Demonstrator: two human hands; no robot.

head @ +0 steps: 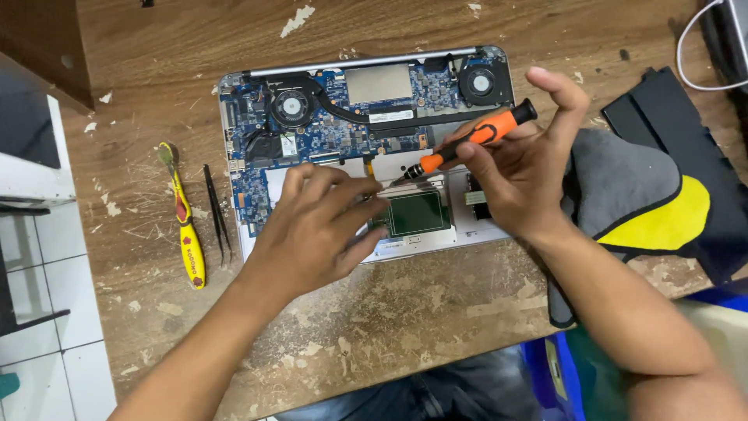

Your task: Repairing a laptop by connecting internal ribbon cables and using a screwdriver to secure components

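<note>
Right hand (pixel 518 175): grip clenched around an orange-and-black screwdriver (pixel 467 140), thumb and fingers wrapped on the handle, index finger raised and curled over the butt end.
Screwdriver: slanted, handle up toward the right, tip down to the left, meeting the laptop's inner deck just above the green trackpad board (pixel 417 212).
Left hand (pixel 315 226): lies palm down on the lower middle of the laptop, fingers spread and pointing right, fingertips close to the screwdriver tip; grip released, nothing seen in it, though whether the fingertips pinch anything small I cannot tell.
Opened laptop (pixel 249 234): lies bottom side up in the middle of the tabletop, cover off, blue circuit board exposed.
Inside the laptop: a round fan (pixel 291 107) at upper left, a second fan (pixel 479 82) at upper right, a dark heat pipe between them, a silver plate (pixel 379 83) at top centre.
Yellow-handled tool (pixel 187 226): lies lengthwise on the tabletop, left of the laptop, apart from it.
Black tweezers (pixel 217 212): lie between the yellow tool and the laptop's left edge.
Grey, black and yellow cloth bag (pixel 647 203): lies right of the laptop, under the right wrist.
Tabletop (pixel 389 320): worn brown wood, scratched, with pale flakes.
White cable (pixel 689 47): loops at the top right corner.
</note>
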